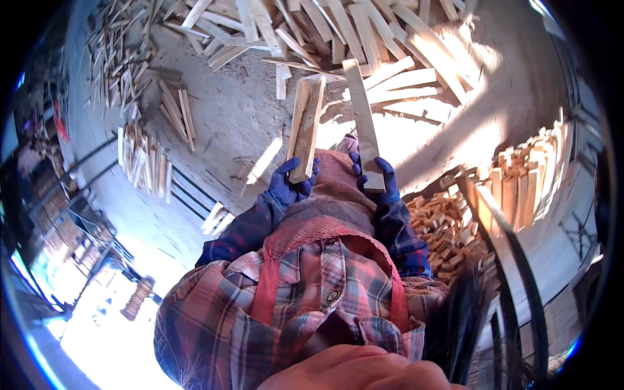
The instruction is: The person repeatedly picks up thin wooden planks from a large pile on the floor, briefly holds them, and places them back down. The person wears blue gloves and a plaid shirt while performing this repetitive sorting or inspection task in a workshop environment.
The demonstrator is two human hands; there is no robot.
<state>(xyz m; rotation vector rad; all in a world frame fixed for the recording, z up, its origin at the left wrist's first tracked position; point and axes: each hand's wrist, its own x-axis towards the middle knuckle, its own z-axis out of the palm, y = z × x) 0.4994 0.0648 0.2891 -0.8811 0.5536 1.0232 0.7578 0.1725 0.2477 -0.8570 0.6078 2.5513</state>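
Note:
My left hand, in a dark blue glove, is closed around the lower end of a pair of wooden slats that point away from me side by side. In my right hand, gloved alike, is a single flat wooden slat, gripped at its near end and also pointing away. The two hands are apart over my lap, and the slats they hold do not touch. A reddish apron covers my lap beneath them.
A large heap of loose slats covers the far floor. Several lie scattered at far left. Slats stand stacked in a rack on the left. To the right are upright slats and a pile of short wood pieces beside a dark curved bar.

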